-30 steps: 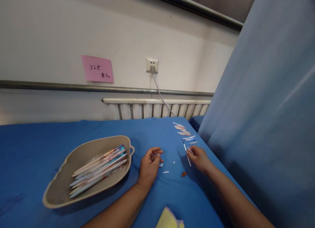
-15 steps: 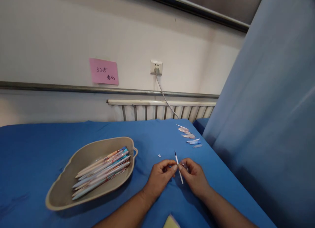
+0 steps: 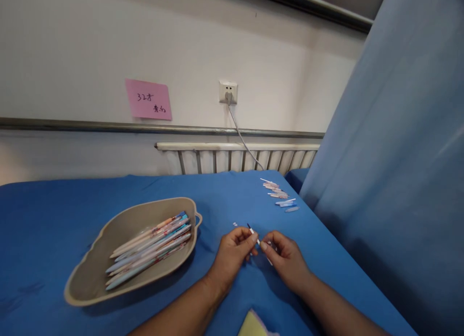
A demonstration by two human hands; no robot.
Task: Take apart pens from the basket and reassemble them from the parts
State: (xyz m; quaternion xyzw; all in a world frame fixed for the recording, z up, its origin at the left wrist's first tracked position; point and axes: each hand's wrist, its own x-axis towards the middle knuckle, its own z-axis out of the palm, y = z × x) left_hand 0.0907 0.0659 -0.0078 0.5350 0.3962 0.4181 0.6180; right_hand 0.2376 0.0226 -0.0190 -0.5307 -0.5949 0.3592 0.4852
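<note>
Between my hands is a thin white stick with a dark tip [image 3: 253,231], slanting from upper left to lower right. The fingers of my left hand [image 3: 235,249] pinch it near its middle. My right hand [image 3: 286,256] has its thumb and forefinger closed at the lower part of the stick, with something small and clear partly hidden among its fingers. Small white bits [image 3: 235,224] lie on the blue cloth just beyond my left hand.
A beige tray [image 3: 83,278] holding several pens [image 3: 148,249] is at the left. Several pen parts [image 3: 277,191] lie near the cloth's right edge. Yellow paper [image 3: 252,324] shows at the bottom. A blue curtain [image 3: 391,157] hangs at the right, and a wall socket [image 3: 228,92] is behind.
The stick has tilted further, its dark tip swinging left, and my left fingers have closed more over it. The view has shifted slightly.
</note>
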